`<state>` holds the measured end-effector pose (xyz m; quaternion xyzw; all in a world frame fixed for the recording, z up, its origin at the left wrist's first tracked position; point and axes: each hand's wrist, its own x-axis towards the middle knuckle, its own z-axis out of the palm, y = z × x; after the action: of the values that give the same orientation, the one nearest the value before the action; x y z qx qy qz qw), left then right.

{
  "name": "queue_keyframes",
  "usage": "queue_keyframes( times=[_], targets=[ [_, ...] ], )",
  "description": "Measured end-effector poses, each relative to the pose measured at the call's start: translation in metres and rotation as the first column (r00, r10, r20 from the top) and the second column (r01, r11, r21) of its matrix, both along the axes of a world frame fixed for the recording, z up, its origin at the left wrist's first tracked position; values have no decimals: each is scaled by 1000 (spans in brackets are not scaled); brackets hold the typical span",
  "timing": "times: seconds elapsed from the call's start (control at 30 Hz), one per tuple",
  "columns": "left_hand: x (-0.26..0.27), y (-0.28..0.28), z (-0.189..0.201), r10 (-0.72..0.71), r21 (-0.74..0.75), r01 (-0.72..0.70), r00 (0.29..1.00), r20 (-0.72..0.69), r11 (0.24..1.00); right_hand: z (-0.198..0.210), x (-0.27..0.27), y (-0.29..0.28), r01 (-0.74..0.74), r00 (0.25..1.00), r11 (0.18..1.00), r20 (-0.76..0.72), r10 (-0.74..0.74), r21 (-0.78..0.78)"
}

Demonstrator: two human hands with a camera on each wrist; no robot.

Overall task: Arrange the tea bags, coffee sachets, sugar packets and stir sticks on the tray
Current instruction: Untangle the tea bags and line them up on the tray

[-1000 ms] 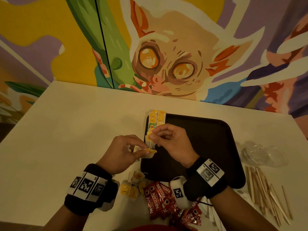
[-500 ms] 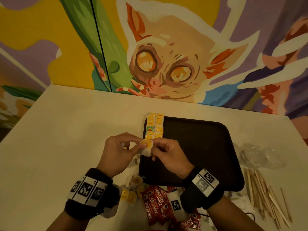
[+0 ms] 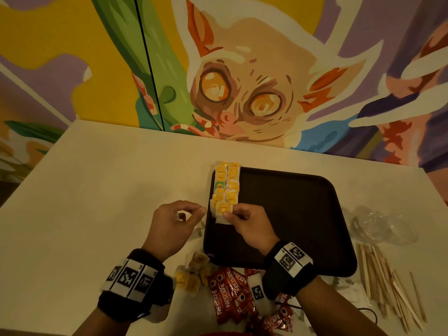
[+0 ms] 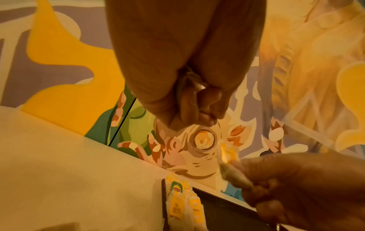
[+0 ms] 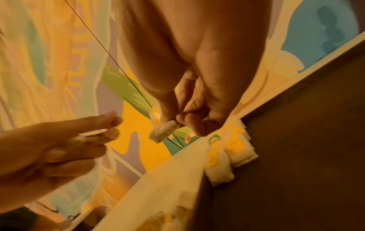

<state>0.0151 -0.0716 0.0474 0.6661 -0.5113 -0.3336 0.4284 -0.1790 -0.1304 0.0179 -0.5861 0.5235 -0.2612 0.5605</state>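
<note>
The right hand (image 3: 247, 220) pinches a tea bag (image 3: 224, 210) at the tray's (image 3: 291, 214) nine o'clock edge; the left hand (image 3: 174, 221) has its grip curled, contents unclear; the coffee sachets (image 3: 230, 294) are partly hidden by wrists.

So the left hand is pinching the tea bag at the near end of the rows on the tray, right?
Not the left: the right hand is pinching the tea bag at the near end of the rows on the tray. The head view shows the left hand beside the tray, apart from that bag.
</note>
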Motion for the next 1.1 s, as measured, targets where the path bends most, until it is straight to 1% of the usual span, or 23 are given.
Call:
queue_keyframes(
  times=[0.07, 0.17, 0.27, 0.43, 0.57, 0.73, 0.8, 0.83, 0.87, 0.9, 0.97, 1.0, 1.03, 1.07, 1.1],
  targets=[
    [1, 2, 0, 11, 16, -11, 1000, 0, 1000, -13, -6, -11, 48, 992, 998, -117, -44, 30],
    [1, 6, -1, 12, 34, -12, 1000, -6, 999, -29, -11, -26, 86, 949, 996, -307, -75, 24],
    [1, 9, -4, -5, 34, 5, 1000, 7, 999, -42, -11, -40, 131, 900, 991, -423, -104, 33],
    [1, 14, -7, -40, 23, 39, 997, 59, 999, -57, -1, -59, 125, 852, 984, -522, -40, 127],
    [3, 17, -9, -27, 31, 26, 998, 49, 999, -62, 8, -65, 141, 812, 974, -584, -11, 178],
    [5, 18, -9, -12, 49, 10, 999, 39, 999, -73, 14, -68, 188, 788, 974, -611, -74, 125],
    [5, 17, -6, -8, 68, 7, 1000, 25, 998, -75, 14, -68, 201, 798, 973, -596, -95, 114],
    [4, 16, -5, 0, 92, 2, 1000, -24, 996, -75, 14, -68, 207, 807, 972, -581, -106, 110],
    [3, 16, -3, 21, 127, -6, 993, -114, 992, -74, 13, -67, 212, 816, 971, -567, -114, 110],
    [2, 15, -1, 54, 174, -11, 969, -240, 985, -74, 12, -65, 222, 827, 969, -548, -129, 107],
    [2, 13, 3, 129, 259, 1, 865, -486, 966, -71, 9, -61, 240, 835, 969, -522, -172, 64],
    [3, 12, 3, 164, 291, 11, 806, -568, 957, -67, 9, -57, 241, 826, 970, -529, -194, 21],
    [4, 11, 4, 193, 314, 21, 750, -632, 949, -60, 9, -54, 238, 819, 971, -530, -220, -36],
    [4, 10, 4, 213, 324, 28, 702, -680, 946, -51, 11, -48, 230, 828, 969, -504, -246, -95],
    [5, 9, 3, 223, 326, 34, 664, -713, 945, -38, 14, -41, 215, 860, 968, -445, -250, -130]
  ],
)
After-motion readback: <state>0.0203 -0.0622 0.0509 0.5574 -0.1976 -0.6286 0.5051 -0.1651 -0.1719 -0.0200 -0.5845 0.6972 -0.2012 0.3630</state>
